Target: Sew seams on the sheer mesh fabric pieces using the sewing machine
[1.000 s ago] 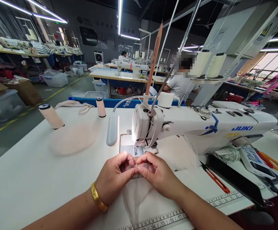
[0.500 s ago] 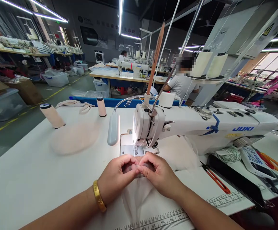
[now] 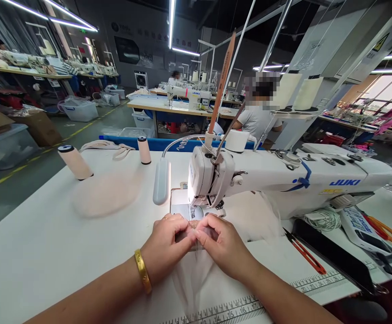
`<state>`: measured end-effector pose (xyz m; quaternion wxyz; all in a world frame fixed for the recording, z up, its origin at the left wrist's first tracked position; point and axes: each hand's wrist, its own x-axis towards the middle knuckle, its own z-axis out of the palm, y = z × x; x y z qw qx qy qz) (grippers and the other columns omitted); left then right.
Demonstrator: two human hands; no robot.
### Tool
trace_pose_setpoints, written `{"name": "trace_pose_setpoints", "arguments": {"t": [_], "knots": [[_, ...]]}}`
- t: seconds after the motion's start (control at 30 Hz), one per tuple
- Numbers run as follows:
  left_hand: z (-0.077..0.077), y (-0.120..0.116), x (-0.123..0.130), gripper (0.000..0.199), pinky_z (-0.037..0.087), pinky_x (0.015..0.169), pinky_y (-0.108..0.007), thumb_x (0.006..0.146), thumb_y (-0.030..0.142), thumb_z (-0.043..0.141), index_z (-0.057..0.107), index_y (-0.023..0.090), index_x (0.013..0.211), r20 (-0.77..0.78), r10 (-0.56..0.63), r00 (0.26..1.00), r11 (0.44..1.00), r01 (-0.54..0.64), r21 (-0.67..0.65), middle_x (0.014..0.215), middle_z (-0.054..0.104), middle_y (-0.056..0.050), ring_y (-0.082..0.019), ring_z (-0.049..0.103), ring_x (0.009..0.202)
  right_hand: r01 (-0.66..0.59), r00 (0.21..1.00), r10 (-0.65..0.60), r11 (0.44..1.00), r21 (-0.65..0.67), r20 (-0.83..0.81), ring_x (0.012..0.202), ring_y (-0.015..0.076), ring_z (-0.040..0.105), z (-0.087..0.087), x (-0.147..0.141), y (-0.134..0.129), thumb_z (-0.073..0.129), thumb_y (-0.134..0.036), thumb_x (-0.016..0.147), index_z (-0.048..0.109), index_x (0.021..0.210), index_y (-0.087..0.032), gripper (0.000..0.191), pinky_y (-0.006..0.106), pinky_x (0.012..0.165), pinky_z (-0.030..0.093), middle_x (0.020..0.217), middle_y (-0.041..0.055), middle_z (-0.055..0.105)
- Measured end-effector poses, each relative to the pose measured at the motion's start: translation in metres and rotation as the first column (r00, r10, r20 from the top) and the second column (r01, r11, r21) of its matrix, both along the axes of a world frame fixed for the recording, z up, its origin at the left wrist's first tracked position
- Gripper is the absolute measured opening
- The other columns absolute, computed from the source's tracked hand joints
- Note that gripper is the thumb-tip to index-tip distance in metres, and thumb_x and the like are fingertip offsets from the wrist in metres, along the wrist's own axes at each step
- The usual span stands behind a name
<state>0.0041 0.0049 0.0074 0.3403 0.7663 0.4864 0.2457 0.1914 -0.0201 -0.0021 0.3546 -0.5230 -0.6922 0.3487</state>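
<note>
Thin sheer pale fabric [image 3: 193, 279] hangs from my fingertips down over the table edge ruler. My left hand [image 3: 169, 238], with a gold bracelet at the wrist, pinches it from the left. From the right, my right hand [image 3: 223, 243] pinches the same fabric, the fingertips of both hands nearly touching. Both are just in front of the needle area of a white sewing machine [image 3: 211, 180]. More sheer fabric [image 3: 255, 213] lies under the machine arm. A sheer pale piece [image 3: 106, 195] rests on the table at the left.
Two thread cones [image 3: 75, 163] [image 3: 144, 150] stand at the table's back left, near a grey lamp [image 3: 161, 182]. Orange snips [image 3: 306, 254], a black phone-like object [image 3: 333, 254] and orange-handled scissors [image 3: 385, 229] lie right. A seated person [image 3: 258, 114] is beyond the machine.
The fingers of my left hand have shifted slightly, its index finger lifting a little. Both hands still pinch the fabric at the same place. The whole view has moved very slightly.
</note>
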Motion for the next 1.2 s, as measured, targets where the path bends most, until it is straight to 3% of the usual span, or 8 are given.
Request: {"name": "trace_pose_setpoints", "arguments": {"t": [0.1,0.2,0.3,0.4,0.57,0.7,0.93,1.2], "knots": [[-0.007,0.002,0.004,0.034,0.039,0.078,-0.04,0.088,0.037,0.049,0.044,0.02,0.059,-0.19,0.05,0.98,0.994,-0.03,0.106,0.07,0.059,-0.003,-0.023,0.052,0.077,0.02,0.986,-0.031,0.997,0.073,0.165,0.073,0.018,0.053,-0.005,-0.006,0.006,0.057,-0.015,0.091,0.054,0.078,-0.022,0.015,0.03,0.069,0.039,0.073,-0.0018,0.06],[-0.015,0.004,0.006,0.021,0.037,0.078,-0.041,0.087,0.031,0.055,0.055,0.02,0.069,-0.254,0.098,0.962,0.964,-0.028,0.266,0.078,0.063,-0.004,-0.025,0.054,0.08,0.008,0.954,-0.05,0.99,0.14,0.297,0.079,0.0212,0.056,-0.011,-0.009,0.013,0.054,-0.011,0.092,0.048,0.075,-0.022,0.022,0.033,0.073,0.04,0.076,0.0005,0.062],[-0.021,0.005,0.004,0.013,0.036,0.077,-0.039,0.091,0.023,0.057,0.062,0.02,0.079,-0.227,0.106,0.968,0.869,0.021,0.495,0.085,0.066,-0.004,-0.024,0.053,0.08,0.031,0.935,-0.088,0.985,0.167,0.343,0.082,0.0228,0.057,-0.015,-0.01,0.019,0.053,-0.01,0.091,0.046,0.075,-0.023,0.022,0.032,0.07,0.039,0.078,0.0016,0.063],[-0.024,0.005,0.0,0.031,0.036,0.079,-0.038,0.099,0.012,0.047,0.065,0.02,0.076,-0.248,-0.023,0.969,0.767,0.176,0.618,0.08,0.067,-0.002,-0.022,0.053,0.078,0.049,0.928,-0.113,0.982,0.184,0.354,0.081,0.0227,0.059,-0.016,-0.009,0.021,0.055,-0.012,0.093,0.05,0.079,-0.023,0.019,0.032,0.068,0.039,0.082,0.0022,0.066],[-0.024,0.006,-0.005,0.032,0.035,0.08,-0.039,0.103,0.013,0.048,0.072,0.022,0.083,-0.264,-0.073,0.962,0.739,0.23,0.633,0.081,0.072,-0.001,-0.021,0.053,0.076,0.011,0.896,-0.118,0.97,0.245,0.428,0.085,0.0247,0.06,-0.015,-0.001,0.017,0.054,-0.014,0.098,0.06,0.094,-0.022,0.01,0.033,0.068,0.042,0.091,0.0052,0.069],[-0.023,0.007,-0.006,0.035,0.035,0.078,-0.039,0.104,0.013,0.047,0.072,0.022,0.083,-0.266,-0.068,0.962,0.743,0.226,0.63,0.084,0.074,-0.002,-0.021,0.054,0.076,-0.106,0.896,-0.056,0.936,0.335,0.441,0.087,0.0241,0.06,-0.017,0.004,0.009,0.048,-0.01,0.099,0.066,0.108,-0.022,0.023,0.034,0.073,0.045,0.102,0.0071,0.067],[-0.021,0.006,-0.006,0.036,0.038,0.08,-0.041,0.106,0.017,0.044,0.074,0.022,0.088,-0.282,-0.073,0.957,0.766,0.235,0.599,0.095,0.076,-0.003,-0.023,0.057,0.082,-0.142,0.856,-0.079,0.914,0.38,0.511,0.074,0.0215,0.055,-0.021,0.005,0.009,0.047,-0.006,0.097,0.07,0.107,-0.023,0.03,0.036,0.068,0.043,0.105,0.0073,0.069],[-0.022,0.006,-0.008,0.028,0.04,0.081,-0.043,0.103,0.018,0.048,0.075,0.022,0.096,-0.308,-0.042,0.95,0.774,0.226,0.591,0.099,0.076,-0.005,-0.025,0.06,0.086,-0.127,0.839,-0.112,0.91,0.394,0.532,0.074,0.0218,0.056,-0.022,0.005,0.014,0.045,-0.011,0.1,0.07,0.101,-0.022,0.027,0.036,0.065,0.041,0.107,0.0085,0.07]]}}
